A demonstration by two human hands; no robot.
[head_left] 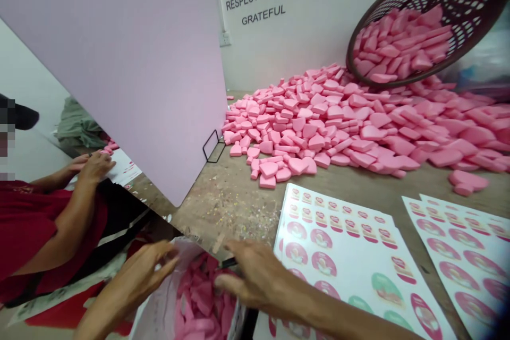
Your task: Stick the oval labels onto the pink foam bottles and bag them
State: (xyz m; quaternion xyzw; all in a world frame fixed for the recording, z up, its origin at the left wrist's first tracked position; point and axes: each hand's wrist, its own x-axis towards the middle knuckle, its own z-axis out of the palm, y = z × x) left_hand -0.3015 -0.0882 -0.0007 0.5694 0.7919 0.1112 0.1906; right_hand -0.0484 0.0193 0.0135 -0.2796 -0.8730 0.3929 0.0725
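My left hand [153, 264] is over the left rim of a white bag [153, 305], its fingers and thumb apart. A small white spot shows at its fingers; I cannot tell what it is. Inside the bag lie many pink foam-like pieces [203, 297]. My right hand [258, 276] is at the bag's right side by the table edge, thumb and fingers around a slim black object [228, 263]. Most of that object is hidden in the hand. Beside my right forearm lie printed sticker sheets [346, 252] with pink, red and green labels.
A large heap of pink pieces [319, 117] covers the back of the table [223, 196]. A tipped brown basket [353, 42] holds more. A pale panel [151, 64] stands at left on a black wire stand [213, 149]. More sticker sheets [470, 260] lie right. Another person [67, 223] works beyond the panel.
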